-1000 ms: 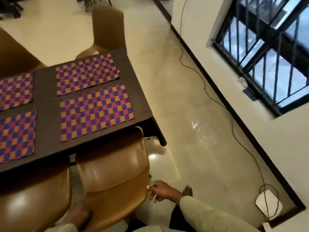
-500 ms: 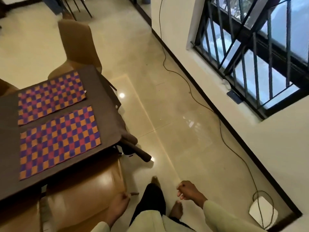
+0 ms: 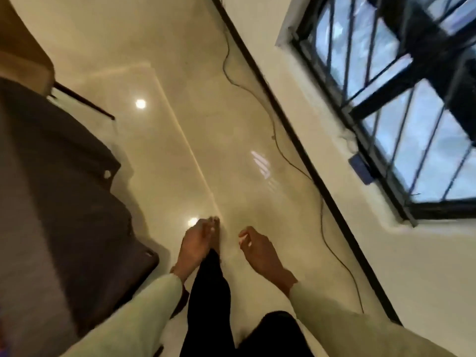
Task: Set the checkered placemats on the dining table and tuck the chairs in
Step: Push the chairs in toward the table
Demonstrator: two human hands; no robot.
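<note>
A home dining room: a dark dining table (image 3: 51, 181) at left, a tan chair (image 3: 23, 47) upper left, glossy cream floor tiles (image 3: 193, 124), and a barred window (image 3: 401, 99) upper right.

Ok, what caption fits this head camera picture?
Both empty hands, left hand and right hand, hang over the shiny floor beside the dark table.

Dark brown table (image 3: 51, 176), tan chair (image 3: 23, 47), glossy cream floor (image 3: 180, 73), black window bars (image 3: 401, 83)

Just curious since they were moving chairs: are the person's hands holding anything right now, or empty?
Empty. The left hand and right hand both hang loosely open over the bare floor, touching nothing.
</note>
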